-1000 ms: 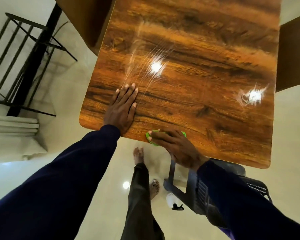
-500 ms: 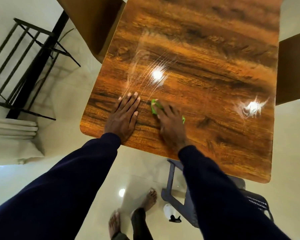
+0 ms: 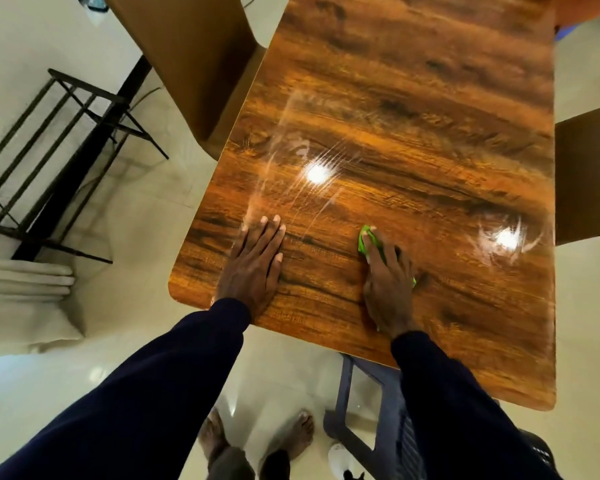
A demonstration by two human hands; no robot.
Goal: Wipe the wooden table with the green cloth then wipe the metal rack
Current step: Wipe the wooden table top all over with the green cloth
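Right hand (image 3: 388, 282) grip pressing crumpled, seemingly soft green cloth (image 3: 367, 240), glossy wooden table (image 3: 430, 133)

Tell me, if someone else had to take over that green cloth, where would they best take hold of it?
Probably at the bunched corner of the green cloth that sticks out beyond the right hand, pinched from above and from the far side. The rest lies flat on the wooden table, pressed under the palm, so there is no other free edge for fingers to get round.
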